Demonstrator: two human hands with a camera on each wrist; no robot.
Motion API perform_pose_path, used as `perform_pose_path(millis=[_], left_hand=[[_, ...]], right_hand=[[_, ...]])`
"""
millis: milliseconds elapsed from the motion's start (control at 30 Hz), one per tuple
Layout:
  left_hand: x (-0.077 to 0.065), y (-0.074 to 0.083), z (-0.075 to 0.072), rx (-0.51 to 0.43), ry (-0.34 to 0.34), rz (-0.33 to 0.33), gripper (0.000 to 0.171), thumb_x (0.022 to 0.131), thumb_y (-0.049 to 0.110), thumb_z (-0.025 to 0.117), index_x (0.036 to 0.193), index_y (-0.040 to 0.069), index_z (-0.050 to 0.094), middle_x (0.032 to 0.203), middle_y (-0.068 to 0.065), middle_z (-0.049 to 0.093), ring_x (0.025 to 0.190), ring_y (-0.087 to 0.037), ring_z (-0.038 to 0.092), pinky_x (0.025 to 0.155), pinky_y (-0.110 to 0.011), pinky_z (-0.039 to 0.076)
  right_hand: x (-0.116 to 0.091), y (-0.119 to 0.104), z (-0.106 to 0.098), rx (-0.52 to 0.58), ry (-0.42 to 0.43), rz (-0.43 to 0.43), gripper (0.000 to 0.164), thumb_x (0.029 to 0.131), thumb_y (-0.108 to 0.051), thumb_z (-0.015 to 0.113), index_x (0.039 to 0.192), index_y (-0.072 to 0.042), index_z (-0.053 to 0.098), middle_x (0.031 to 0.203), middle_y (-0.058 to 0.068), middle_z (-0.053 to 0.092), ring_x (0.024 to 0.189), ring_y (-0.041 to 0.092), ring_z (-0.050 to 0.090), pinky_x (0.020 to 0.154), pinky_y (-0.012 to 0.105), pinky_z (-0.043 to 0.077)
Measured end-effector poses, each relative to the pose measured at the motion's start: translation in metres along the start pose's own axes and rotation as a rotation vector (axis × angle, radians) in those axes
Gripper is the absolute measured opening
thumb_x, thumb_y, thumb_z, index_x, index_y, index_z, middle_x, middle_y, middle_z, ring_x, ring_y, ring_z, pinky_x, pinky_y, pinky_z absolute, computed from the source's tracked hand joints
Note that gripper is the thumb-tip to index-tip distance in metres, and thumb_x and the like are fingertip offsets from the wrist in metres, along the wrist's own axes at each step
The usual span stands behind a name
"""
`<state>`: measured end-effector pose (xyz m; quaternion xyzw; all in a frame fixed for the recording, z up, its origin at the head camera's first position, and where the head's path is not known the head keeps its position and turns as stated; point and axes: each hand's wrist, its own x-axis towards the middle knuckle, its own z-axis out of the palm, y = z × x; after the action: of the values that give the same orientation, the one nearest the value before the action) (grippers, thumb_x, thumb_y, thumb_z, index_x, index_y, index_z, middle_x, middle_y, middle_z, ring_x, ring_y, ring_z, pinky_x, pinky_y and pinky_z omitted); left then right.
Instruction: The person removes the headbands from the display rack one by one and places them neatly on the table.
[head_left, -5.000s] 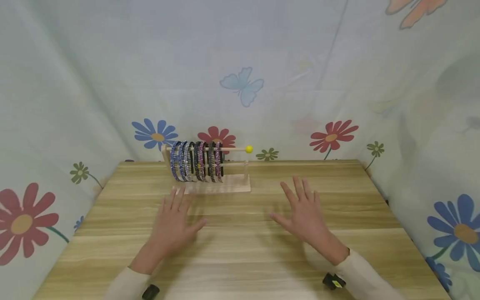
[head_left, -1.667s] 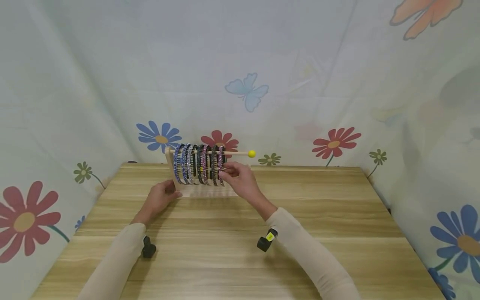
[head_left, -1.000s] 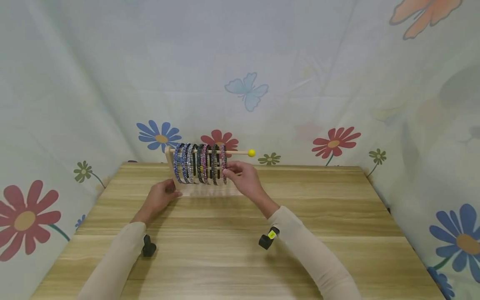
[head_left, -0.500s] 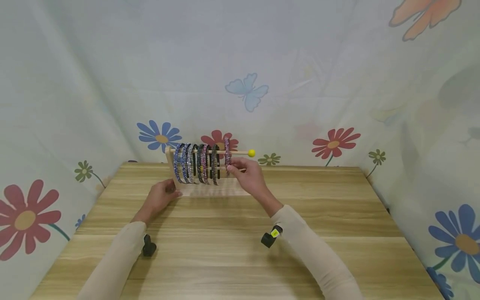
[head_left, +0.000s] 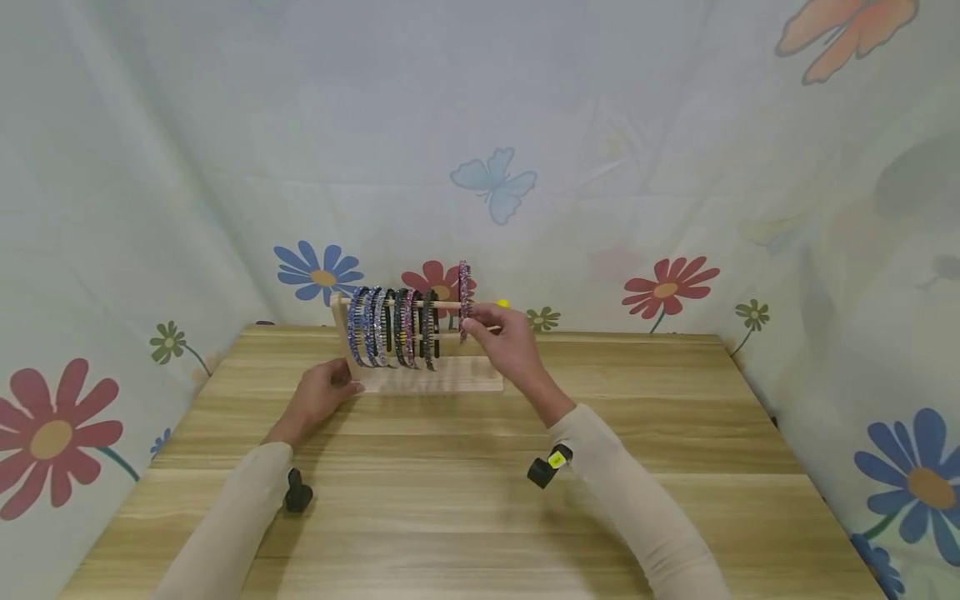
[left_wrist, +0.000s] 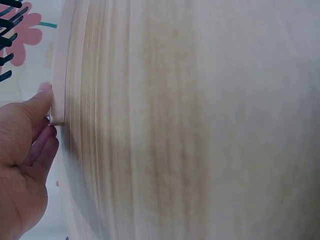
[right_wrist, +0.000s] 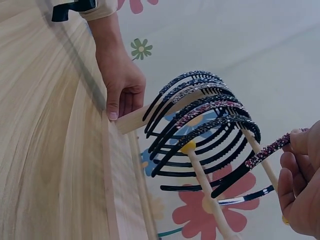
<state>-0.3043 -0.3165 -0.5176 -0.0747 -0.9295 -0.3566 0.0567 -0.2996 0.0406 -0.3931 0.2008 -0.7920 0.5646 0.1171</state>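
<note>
A wooden rack (head_left: 450, 379) with two horizontal rods stands on the table. My left hand (head_left: 315, 402) holds its base at the left end, thumb in front; the left wrist view has that thumb (left_wrist: 41, 100) against the wood. Between thumb and fingers, my right hand (head_left: 512, 343) pinches a pink glittery headband (head_left: 464, 287). This headband stands higher than the others and apart from them, near the rods' right end. In the right wrist view its dark toothed arm (right_wrist: 232, 181) points downward. Several other headbands (head_left: 367, 327), blue, silver, dark and pink, hang on the rack's left half.
The rods' yellow end ball (head_left: 503, 303) is partly behind my right hand. A wood-grain table (head_left: 420, 500) extends in front of the rack. Behind it hangs a pale cloth (head_left: 600, 125) printed with flowers and butterflies.
From spread over the table, my hands have moved to the rack. My right hand has drawn the pink headband rightward and up, away from the rest; lately my left hand has stayed still.
</note>
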Motion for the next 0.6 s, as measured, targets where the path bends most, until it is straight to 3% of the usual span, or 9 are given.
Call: perform_pose_path(millis=[600], left_hand=[[-0.001,0.001,0.0,0.011,0.007,0.028,0.048,0.095,0.018,0.075,0.135,-0.005,0.06,0.126,-0.027,0.067,0.118,-0.045,0.064,0.102,-0.061,0.049]], right_hand=[[0.001,-0.012,-0.026,0.002,0.053,-0.033,0.023,0.096,-0.017,0.073,0.113,-0.001,0.075,0.099,0.012,0.077,0.093,0.024,0.071,0.082,0.035,0.062]])
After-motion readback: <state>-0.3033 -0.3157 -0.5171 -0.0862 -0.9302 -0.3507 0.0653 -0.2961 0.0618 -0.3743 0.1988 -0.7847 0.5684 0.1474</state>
